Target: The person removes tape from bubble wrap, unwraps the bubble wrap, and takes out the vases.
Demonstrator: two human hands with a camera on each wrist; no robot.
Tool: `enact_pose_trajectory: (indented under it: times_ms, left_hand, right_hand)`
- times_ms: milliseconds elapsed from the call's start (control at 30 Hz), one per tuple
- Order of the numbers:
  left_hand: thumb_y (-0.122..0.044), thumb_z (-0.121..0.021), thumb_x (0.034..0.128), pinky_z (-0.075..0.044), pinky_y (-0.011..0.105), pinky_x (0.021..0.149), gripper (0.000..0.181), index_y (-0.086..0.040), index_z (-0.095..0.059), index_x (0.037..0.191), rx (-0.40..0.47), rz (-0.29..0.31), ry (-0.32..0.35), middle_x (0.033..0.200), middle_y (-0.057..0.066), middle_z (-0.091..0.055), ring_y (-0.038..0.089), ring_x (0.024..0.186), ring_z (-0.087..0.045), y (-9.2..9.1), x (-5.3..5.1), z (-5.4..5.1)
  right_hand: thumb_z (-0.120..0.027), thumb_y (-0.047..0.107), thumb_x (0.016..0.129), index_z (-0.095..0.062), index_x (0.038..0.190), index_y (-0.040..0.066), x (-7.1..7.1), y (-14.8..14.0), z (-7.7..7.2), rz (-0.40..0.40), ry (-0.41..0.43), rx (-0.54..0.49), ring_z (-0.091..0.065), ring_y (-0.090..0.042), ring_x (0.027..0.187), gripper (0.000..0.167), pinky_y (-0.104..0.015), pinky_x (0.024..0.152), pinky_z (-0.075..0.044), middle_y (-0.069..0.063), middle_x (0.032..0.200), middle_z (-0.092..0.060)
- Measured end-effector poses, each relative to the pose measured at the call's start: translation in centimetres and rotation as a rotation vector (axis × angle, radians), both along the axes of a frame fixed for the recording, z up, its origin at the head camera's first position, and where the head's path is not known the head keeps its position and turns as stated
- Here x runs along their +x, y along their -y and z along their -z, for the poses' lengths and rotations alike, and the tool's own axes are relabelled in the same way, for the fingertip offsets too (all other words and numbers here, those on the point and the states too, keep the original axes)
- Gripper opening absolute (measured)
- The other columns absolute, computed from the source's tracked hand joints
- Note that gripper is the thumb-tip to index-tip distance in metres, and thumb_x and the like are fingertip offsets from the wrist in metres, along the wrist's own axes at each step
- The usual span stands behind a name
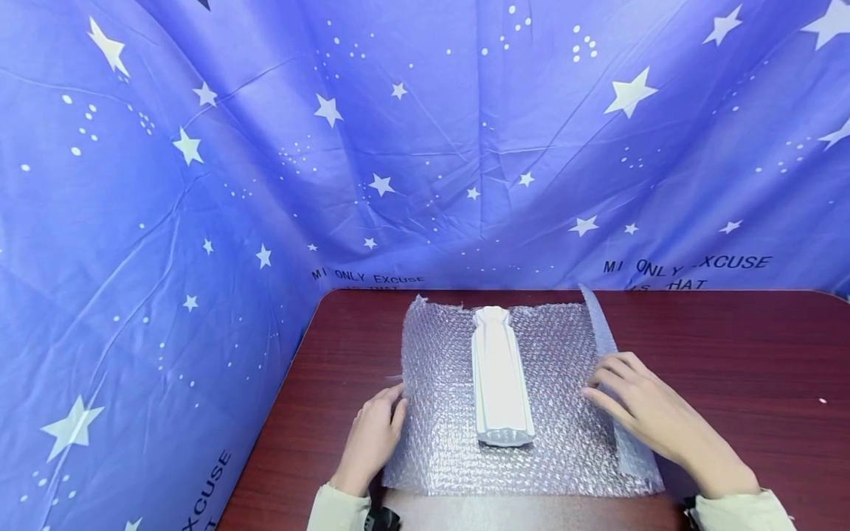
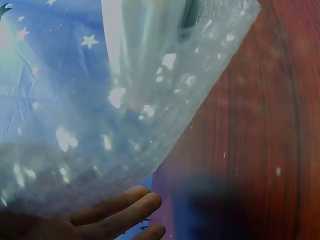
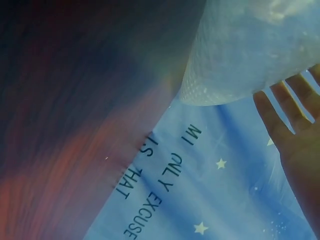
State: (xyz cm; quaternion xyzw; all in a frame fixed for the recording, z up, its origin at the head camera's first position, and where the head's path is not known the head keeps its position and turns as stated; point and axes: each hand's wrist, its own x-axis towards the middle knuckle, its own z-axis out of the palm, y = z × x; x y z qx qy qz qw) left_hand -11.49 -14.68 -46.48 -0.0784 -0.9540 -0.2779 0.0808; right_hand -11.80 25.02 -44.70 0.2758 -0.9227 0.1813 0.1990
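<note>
A white, ribbed, vase-like piece lies lengthwise on a sheet of clear bubble wrap, its narrow neck toward the back. My left hand is at the sheet's left edge, touching it. In the left wrist view, straight fingers show beyond the raised wrap; that thumb is hidden there. On the other side, my right hand touches the lifted right edge. Its fingers look straight and spread against the wrap's rim in the right wrist view. Neither hand touches the white piece.
The sheet lies on a dark red wood-grain table. A blue cloth with white stars and printed words hangs behind the table and along its left side. The wrap's right flap stands upright.
</note>
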Motion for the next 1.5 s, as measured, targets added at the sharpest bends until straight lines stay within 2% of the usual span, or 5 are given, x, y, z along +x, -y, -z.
enact_pose_trajectory:
  times_ms: [233,500,867,1067,1500]
  left_hand:
    - [-0.011,-0.062,0.0963,-0.053,0.05,0.093,0.03,0.0,-0.067,0.123,0.017,0.017,-0.007,0.119,0.016,-0.07,0.032,0.11,-0.067,0.5,-0.1,0.0]
    - [-0.004,-0.064,0.0936,-0.056,0.046,0.086,0.027,0.005,-0.068,0.118,0.032,0.047,-0.039,0.104,0.014,-0.074,0.027,0.098,-0.07,0.9,-0.2,0.1]
    - [-0.001,-0.065,0.0913,-0.058,0.037,0.077,0.025,0.006,-0.069,0.115,0.054,0.055,-0.042,0.095,0.011,-0.075,0.021,0.086,-0.071,1.4,-0.4,0.1]
    - [-0.002,-0.066,0.0918,-0.058,0.034,0.075,0.026,0.006,-0.068,0.116,0.074,0.055,-0.003,0.097,0.012,-0.074,0.021,0.085,-0.071,1.7,-0.5,0.1]
    - [-0.004,-0.066,0.0921,-0.057,0.026,0.067,0.021,0.002,-0.071,0.111,0.114,0.035,0.024,0.094,0.008,-0.075,0.019,0.082,-0.071,2.2,-0.3,-0.4]
  right_hand:
    - [-0.073,0.012,0.087,-0.067,0.086,0.022,0.0,-1.2,0.6,0.024,-0.041,0.013,-0.049,-0.019,0.104,0.011,-0.03,0.089,-0.037,0.006,0.1,-0.061]
    - [-0.071,-0.003,0.078,-0.068,0.085,0.013,0.1,-2.8,1.5,0.032,-0.088,0.022,-0.05,-0.025,0.1,0.017,-0.033,0.086,-0.037,-0.005,0.102,-0.063]
    - [-0.076,-0.009,0.067,-0.067,0.084,0.013,0.2,-4.9,2.0,0.073,-0.088,0.035,-0.053,-0.027,0.093,0.029,-0.036,0.083,-0.038,-0.002,0.093,-0.062]
    - [-0.077,-0.009,0.061,-0.067,0.082,0.013,0.4,-5.7,2.1,0.09,-0.097,0.033,-0.055,-0.027,0.088,0.032,-0.034,0.081,-0.039,0.001,0.09,-0.061]
    - [-0.079,-0.003,0.069,-0.07,0.086,0.01,1.0,-7.0,2.0,0.139,-0.037,0.066,-0.061,-0.031,0.089,0.023,-0.044,0.078,-0.045,-0.003,0.091,-0.063]
